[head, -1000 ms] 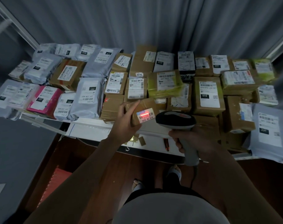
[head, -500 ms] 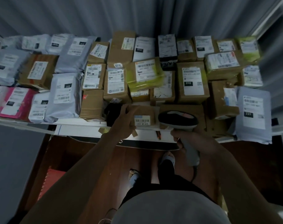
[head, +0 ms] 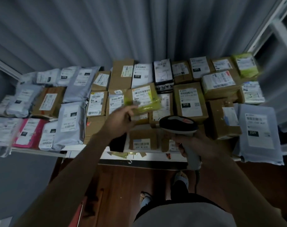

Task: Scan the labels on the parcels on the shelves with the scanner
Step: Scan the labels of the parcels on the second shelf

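While the fingers of the left hand (head: 121,119) are blurred, they are seen reaching toward the near left edge of a yellow-green wrapped parcel (head: 143,99); whether they are touching or pinching it cannot be told. That parcel is tilted, resting on top of other boxes in the middle of the shelf (head: 83,149), with its white barcode label turned up. The right hand (head: 196,145) is wrapped round the pale handle of the scanner (head: 178,126), fingers clamped on the grip. The scanner's dark head is held just right of the left hand and points toward the parcels.

Just near of the left hand, a small brown box (head: 143,140) is set at the near edge of the shelf, its barcode label facing the viewer. To the right of the yellow-green parcel a taller brown box marked 010 (head: 189,102) is placed. Farther right, a grey mailer bag marked 231 (head: 257,131) hangs over the shelf edge. On the left, grey mailer bags (head: 70,123) and a pink mailer (head: 28,132) are laid side by side. Many more labelled boxes are packed in rows toward the far side, in front of a grey pleated curtain (head: 123,30). Below the shelf, a dark wooden floor (head: 123,181) is seen.
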